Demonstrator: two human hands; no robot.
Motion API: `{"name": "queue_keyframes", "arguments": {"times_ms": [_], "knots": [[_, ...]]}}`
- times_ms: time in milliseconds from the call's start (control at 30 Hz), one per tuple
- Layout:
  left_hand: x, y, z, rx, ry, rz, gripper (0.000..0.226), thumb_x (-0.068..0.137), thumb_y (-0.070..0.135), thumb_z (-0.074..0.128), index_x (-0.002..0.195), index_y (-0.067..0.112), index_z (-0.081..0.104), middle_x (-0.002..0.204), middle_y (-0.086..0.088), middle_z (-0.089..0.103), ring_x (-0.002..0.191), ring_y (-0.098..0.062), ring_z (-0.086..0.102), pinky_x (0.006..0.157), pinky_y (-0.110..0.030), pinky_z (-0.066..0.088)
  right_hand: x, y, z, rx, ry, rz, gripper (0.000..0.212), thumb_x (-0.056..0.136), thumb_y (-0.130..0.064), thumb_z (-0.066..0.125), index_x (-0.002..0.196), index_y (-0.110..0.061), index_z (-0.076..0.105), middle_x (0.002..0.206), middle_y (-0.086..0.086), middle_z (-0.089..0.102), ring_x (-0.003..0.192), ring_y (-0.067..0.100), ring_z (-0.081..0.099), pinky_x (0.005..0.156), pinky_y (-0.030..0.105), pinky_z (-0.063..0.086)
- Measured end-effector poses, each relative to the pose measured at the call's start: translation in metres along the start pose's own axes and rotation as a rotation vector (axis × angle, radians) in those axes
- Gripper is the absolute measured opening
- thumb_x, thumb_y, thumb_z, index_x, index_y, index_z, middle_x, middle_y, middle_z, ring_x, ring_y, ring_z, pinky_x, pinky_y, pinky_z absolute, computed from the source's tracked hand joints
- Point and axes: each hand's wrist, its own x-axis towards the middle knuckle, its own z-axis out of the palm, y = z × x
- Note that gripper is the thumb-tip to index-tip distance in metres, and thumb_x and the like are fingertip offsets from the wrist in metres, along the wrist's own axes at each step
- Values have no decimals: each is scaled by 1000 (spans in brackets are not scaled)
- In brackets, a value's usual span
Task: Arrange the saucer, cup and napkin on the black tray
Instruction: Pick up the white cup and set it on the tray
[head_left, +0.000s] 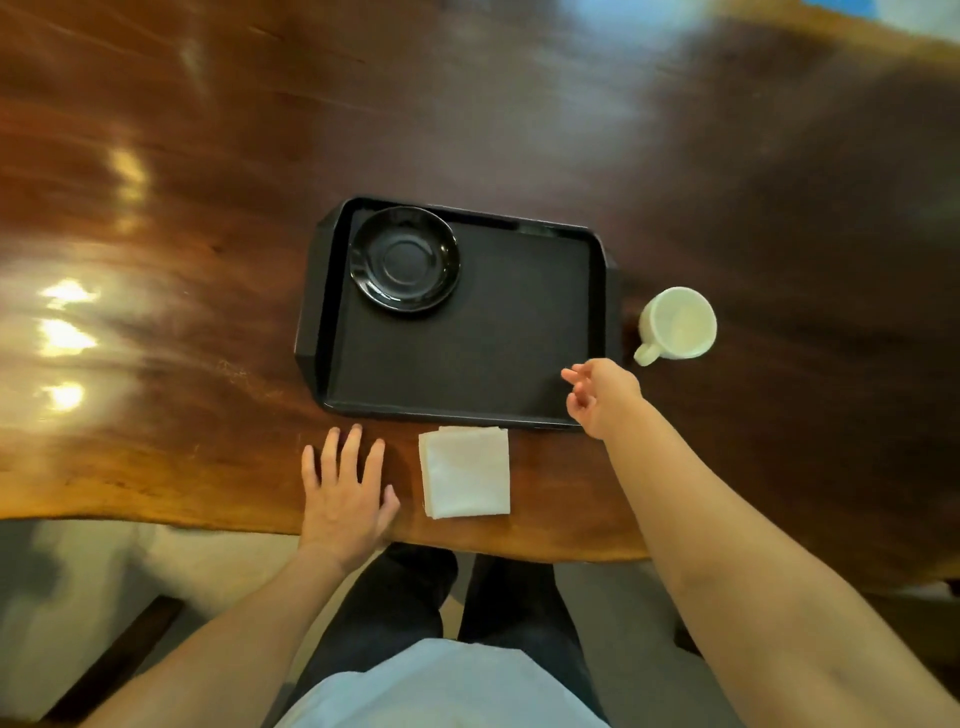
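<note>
Polished dark wood fills my view, a glossy desk (182, 260) with lamp glare along its left side. On it sits the black tray (467, 364), long axis running left to right, and the black saucer (405, 260) already rests in its far left corner. The white cup (678, 325) stands upright on the desk just off the tray's right edge, handle pointing toward me and slightly left. The folded white napkin (465, 473) lies flat on the desk just beside the tray's near edge.

My right hand (600, 397) hovers over the tray's near right corner, fingers (574, 375) loosely spread and holding nothing. The cup lies up and to the right of those fingers, near but not touching, with its handle the closest part. My left hand (345, 491) lies palm down on the desk, fingers splayed and empty, just left of the napkin.

I judge the cup is next: the right hand is plainly the nearer one, and the saucer lies well across the tray from it.
</note>
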Motion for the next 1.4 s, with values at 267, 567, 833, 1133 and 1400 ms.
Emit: {"name": "queue_keyframes", "arguments": {"times_ms": [267, 567, 833, 1133, 1400], "knots": [[6, 19, -6, 44, -97, 44, 66, 88, 48, 60, 144, 16, 49, 155, -19, 43, 145, -44, 33, 119, -66, 19, 17, -2, -41, 152, 49, -71, 27, 100, -13, 53, 126, -8, 56, 96, 9, 71, 61, 11, 53, 59, 28, 52], [4, 25, -15, 22, -104, 26, 63, 91, 44, 59, 145, 14, 48, 156, -21, 40, 147, -45, 29, 120, -66, 15, 18, -11, -51, 236, 30, -95, 11, 101, -17, 59, 111, -13, 59, 104, 9, 69, 85, 19, 65, 58, 31, 54], [5, 33, -22, 7, -133, -19, 62, 94, 45, 51, 149, 17, 41, 161, -17, 31, 151, -41, 20, 122, -62, 9, 24, -22, -48, 257, 65, -87, 25, 97, -23, 66, 118, -11, 59, 101, 8, 65, 84, 18, 66, 57, 28, 55], [7, 31, -16, 3, -120, -36, 60, 92, 45, 55, 145, 17, 47, 158, -18, 38, 148, -42, 28, 121, -64, 13, 46, -40, -49, 462, -1, -47, 36, 93, -32, 71, 117, -7, 60, 111, 10, 66, 92, 20, 70, 59, 29, 61], [8, 31, -14, 29, -158, -41, 62, 93, 50, 49, 148, 20, 41, 161, -15, 32, 150, -40, 22, 122, -63, 10, 55, -33, -66, 532, -51, -64, 21, 96, -25, 68, 110, -10, 68, 99, 1, 70, 72, 8, 71, 43, 16, 48]]}}
